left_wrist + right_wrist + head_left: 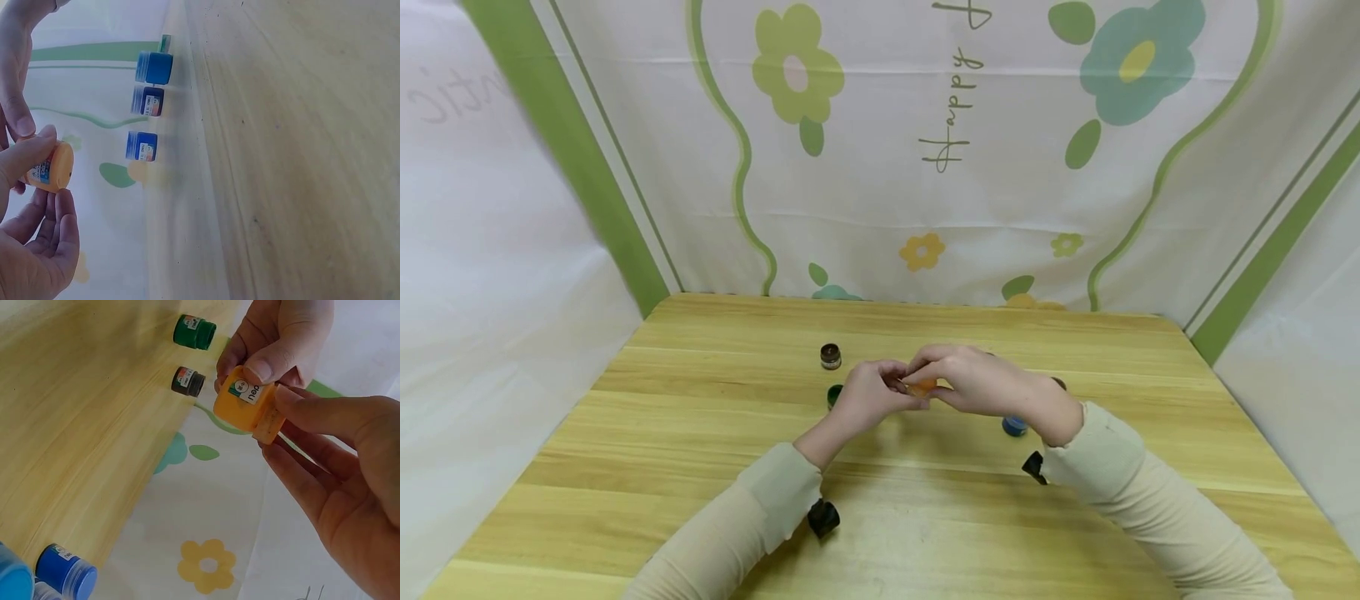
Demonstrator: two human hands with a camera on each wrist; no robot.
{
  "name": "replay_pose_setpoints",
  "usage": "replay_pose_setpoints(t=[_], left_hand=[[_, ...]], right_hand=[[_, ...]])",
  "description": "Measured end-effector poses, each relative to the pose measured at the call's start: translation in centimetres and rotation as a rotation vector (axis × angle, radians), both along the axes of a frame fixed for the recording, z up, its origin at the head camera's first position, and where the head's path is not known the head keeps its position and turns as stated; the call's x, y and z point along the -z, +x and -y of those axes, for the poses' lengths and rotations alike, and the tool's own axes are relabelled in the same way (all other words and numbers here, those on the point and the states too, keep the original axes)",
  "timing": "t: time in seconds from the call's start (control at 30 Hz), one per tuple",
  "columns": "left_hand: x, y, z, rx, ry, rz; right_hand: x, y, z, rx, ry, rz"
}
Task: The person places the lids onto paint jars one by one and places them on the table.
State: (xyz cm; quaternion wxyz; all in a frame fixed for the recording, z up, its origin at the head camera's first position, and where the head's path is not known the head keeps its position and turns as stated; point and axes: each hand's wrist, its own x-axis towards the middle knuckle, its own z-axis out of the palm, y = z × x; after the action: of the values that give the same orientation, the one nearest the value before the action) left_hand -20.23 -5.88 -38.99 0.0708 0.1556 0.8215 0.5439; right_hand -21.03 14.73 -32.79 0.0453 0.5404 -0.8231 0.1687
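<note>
The small orange plastic jar (232,414) is above the light wooden table (647,433): your left grip (868,393) holds its body, your right grip (976,380) pinches its translucent cap (269,427), and its axis points cap-first toward the right.

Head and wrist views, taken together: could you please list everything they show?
Orange paint jar: one, orange, between both hands
Green paint jar: one, green, table, left of the orange jar
Brown paint jar: one, dark brown, table, beyond the green jar
Blue paint jars: at least three, assorted blues, table's right
Wooden table: one, yellow-brown, beneath
Printed cloth: count unclear, white with green and flowers, behind and beside
Black pieces: two, black, by the cuffs
Sleeves: two, pale beige, forearms
Left hand: one, bare, gripping the orange jar
Right hand: one, bare, fingers pinching its lid end
</note>
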Motion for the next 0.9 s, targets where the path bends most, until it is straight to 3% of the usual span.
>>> replay_pose_setpoints(t=[0.5,0.9], left_hand=[[0.00,0.10,-0.29,-0.012,0.013,0.033],[-0.15,0.39,-0.79,-0.066,-0.013,-0.110]], right_hand=[[-0.41,0.13,-0.20,0.073,0.054,0.077],[-0.43,0.26,0.09,0.248,0.006,0.141]])
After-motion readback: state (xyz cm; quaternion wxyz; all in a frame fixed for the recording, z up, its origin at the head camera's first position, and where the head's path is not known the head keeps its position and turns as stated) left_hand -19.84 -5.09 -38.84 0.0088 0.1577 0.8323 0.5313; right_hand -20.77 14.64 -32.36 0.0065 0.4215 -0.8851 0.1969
